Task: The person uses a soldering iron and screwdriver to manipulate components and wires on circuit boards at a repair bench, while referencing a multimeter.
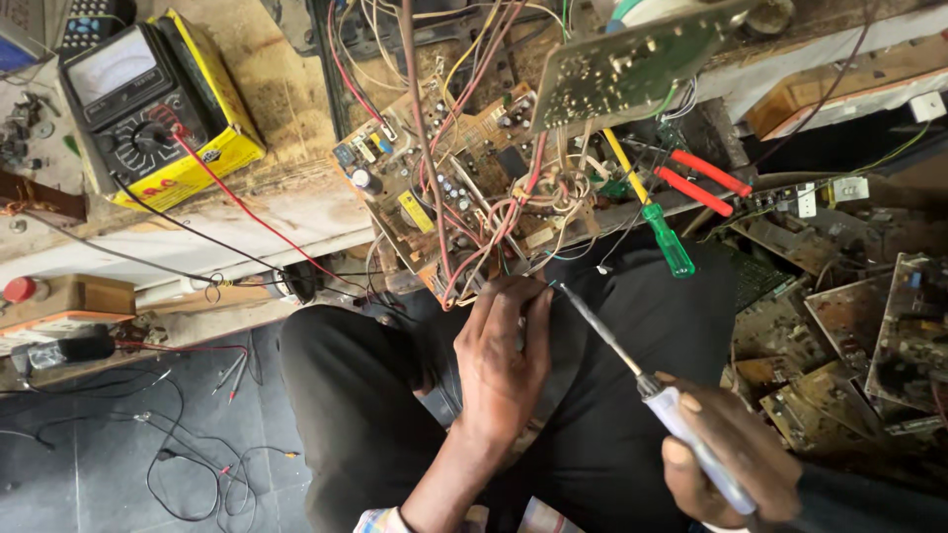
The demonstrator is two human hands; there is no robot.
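My left hand [502, 347] rests over my dark-trousered lap with its fingertips at the near edge of a brown circuit board [444, 188], pinching thin wires [513, 259] there. My right hand [726, 449] grips the white handle of a soldering iron [642, 380]. Its metal shaft points up-left and its tip sits close to my left fingertips by the board's edge. The board lies tilted on the workbench edge, covered with components and tangled red, white and yellow wires.
A black analog multimeter [128, 99] on a yellow box sits at top left with red and black leads. A green-handled screwdriver [657, 222] and red-handled pliers [703, 183] lie right of the board. A second green board [632, 64] hangs above. Scrap boards [849, 326] pile at right.
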